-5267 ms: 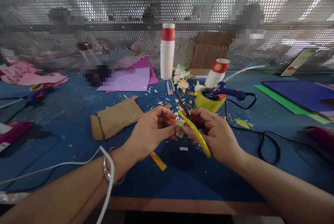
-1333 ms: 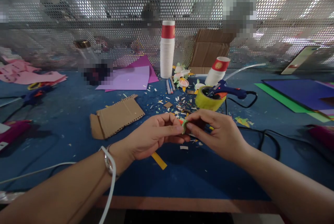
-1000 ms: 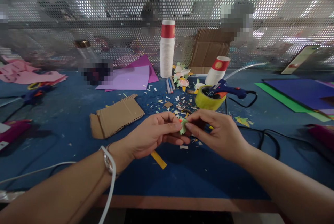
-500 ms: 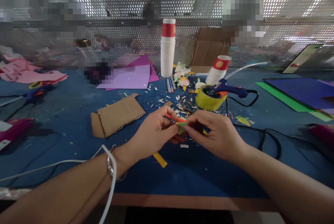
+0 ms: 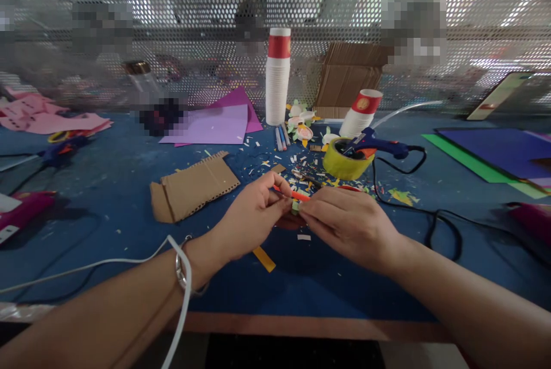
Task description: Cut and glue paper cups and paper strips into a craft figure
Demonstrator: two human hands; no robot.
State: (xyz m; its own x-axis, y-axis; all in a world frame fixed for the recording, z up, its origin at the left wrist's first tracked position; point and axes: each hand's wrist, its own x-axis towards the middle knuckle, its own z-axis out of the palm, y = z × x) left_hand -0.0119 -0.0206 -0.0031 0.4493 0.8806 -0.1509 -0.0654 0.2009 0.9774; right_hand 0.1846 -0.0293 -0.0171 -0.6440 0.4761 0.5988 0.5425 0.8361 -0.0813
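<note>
Over the middle of the table, my left hand [image 5: 253,217] pinches a small pale green piece of paper [image 5: 295,207]. My right hand [image 5: 355,225] meets it from the other side, its closed fingertips on the same piece. A thin orange stick-like thing [image 5: 300,195] shows just behind the fingertips; whether a hand holds it I cannot tell. Scissors [image 5: 307,178], partly hidden by my right hand, lie beyond among paper scraps [image 5: 297,160]. An orange-yellow paper strip [image 5: 264,259] lies below my left hand.
Cardboard [image 5: 196,185] lies left. Ahead stand stacked paper cups [image 5: 276,90], a leaning cup stack [image 5: 360,113], and yellow tape [image 5: 344,165] with a blue glue gun [image 5: 379,145] on it. A black cable [image 5: 447,217] runs right; a white cord [image 5: 187,283] crosses my left forearm.
The green piece has turned between my fingertips and shows less of itself. My right hand has shifted slightly left and rolled, its fingers closer together.
</note>
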